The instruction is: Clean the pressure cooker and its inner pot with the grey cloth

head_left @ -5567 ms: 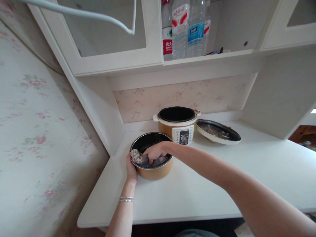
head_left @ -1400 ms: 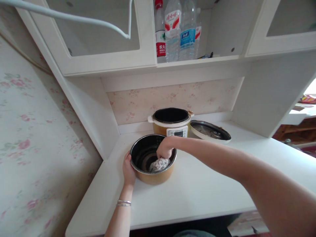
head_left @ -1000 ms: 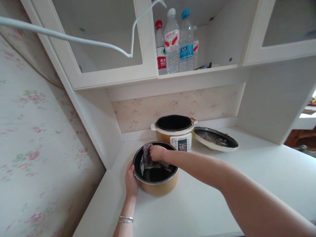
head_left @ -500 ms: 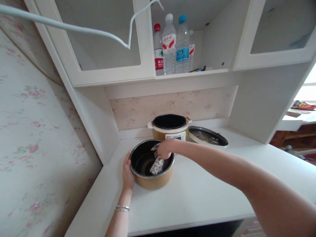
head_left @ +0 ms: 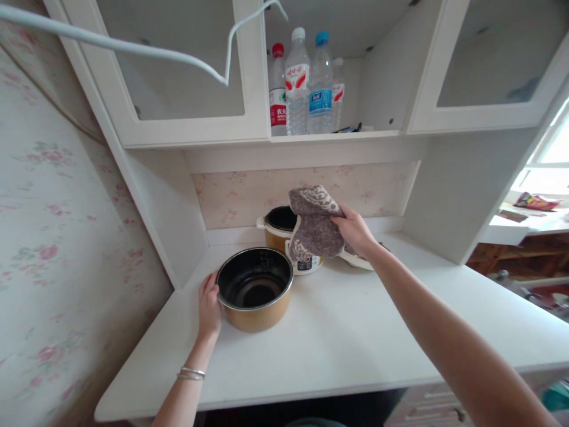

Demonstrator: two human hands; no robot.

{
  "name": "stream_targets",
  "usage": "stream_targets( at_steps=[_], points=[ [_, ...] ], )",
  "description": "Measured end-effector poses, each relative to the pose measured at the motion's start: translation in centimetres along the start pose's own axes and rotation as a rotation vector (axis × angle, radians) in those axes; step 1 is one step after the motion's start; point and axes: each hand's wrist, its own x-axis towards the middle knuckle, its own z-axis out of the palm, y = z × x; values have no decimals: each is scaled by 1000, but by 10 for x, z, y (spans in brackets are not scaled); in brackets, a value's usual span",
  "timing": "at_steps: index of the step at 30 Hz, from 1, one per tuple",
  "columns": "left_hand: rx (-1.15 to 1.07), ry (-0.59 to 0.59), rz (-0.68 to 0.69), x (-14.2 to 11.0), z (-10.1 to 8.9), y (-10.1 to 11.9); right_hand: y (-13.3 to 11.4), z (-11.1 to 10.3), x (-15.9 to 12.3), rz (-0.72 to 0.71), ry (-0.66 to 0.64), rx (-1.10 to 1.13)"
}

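The inner pot (head_left: 255, 317) of a rice cooker, black inside and golden outside, stands upright on the white counter. My left hand (head_left: 210, 305) holds it at its left wall, fingers near the rim. A folded grey-brown cloth (head_left: 317, 237) with a white pattern hangs from my right hand (head_left: 355, 230), pinched closed at its right edge. Behind the cloth is the rice cooker body (head_left: 276, 237), its lid off and its front partly hidden. To the right, the detached lid (head_left: 358, 260) lies on the counter, mostly covered by my right hand and forearm.
Overhead, an open cabinet shelf (head_left: 377, 133) holds several plastic bottles (head_left: 297, 89), between framed glass doors. A white bent rod (head_left: 155, 53) crosses the upper left. The flowered wall (head_left: 44, 237) bounds the left side. The white counter (head_left: 347, 332) runs right, towards a window.
My right hand has lifted the cloth out of the inner pot, up and to the right. It now hangs before the cooker body. My left hand stays on the pot.
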Motion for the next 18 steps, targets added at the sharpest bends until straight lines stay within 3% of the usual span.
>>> stream_targets(
  at_steps=[3,6,11,15,18],
  points=[
    [71,61,18,-12,-2,10,16,-13,-31,54,69,7],
    [79,129,21,-28,-1,23,28,2,-74,130,52,-14],
    [96,170,-41,-61,9,47,46,82,-140,262,-129,163],
    [151,162,-67,-87,25,60,49,145,-160,405,-195,608],
    [183,168,-78,-95,36,63,51,166,-160,586,-186,1029]
  ],
)
